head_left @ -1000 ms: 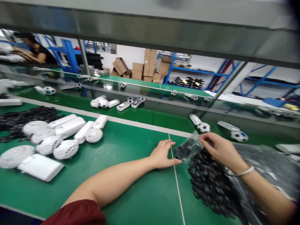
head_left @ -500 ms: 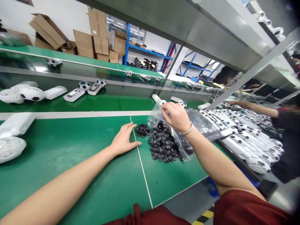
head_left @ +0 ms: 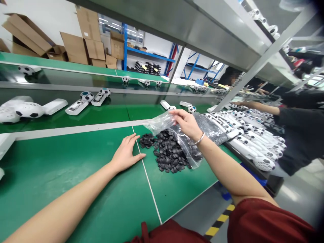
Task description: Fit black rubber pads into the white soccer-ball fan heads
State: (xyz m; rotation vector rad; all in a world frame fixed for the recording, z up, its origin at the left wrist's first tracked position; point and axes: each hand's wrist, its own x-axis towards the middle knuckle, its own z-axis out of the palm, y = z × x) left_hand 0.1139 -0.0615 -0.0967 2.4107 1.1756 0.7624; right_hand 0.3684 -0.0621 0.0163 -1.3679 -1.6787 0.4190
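Nearest the camera were the dark red sleeves [head_left: 265, 219], then the green work table [head_left: 76, 175] with a thin white line [head_left: 149, 182] running across it. The left hand [head_left: 126, 153] lay flat on the green, palm down and fingers spread, gripping nothing, just beside the heap of small black plastic parts [head_left: 168, 152]. That heap sat right of the line, half spilled out of a clear crinkly plastic bag [head_left: 162, 122]. The right hand [head_left: 186, 123], silver bead bracelet [head_left: 199, 138] on the wrist, had the bag's upper edge pinched between thumb and fingertips, lifted above the heap.

Further right, rows of white handheld gadgets with football-pattern heads [head_left: 253, 135] lay packed together, with a co-worker's forearm [head_left: 255, 106] reaching over them. Behind the table, a darker green conveyor belt [head_left: 141, 111] carried more of those gadgets [head_left: 87, 97]. At the back stood brown cardboard boxes [head_left: 88, 23] and blue steel racking [head_left: 152, 54]; the yellow tags [head_left: 144, 67] on the black stacks there were way too small to read.
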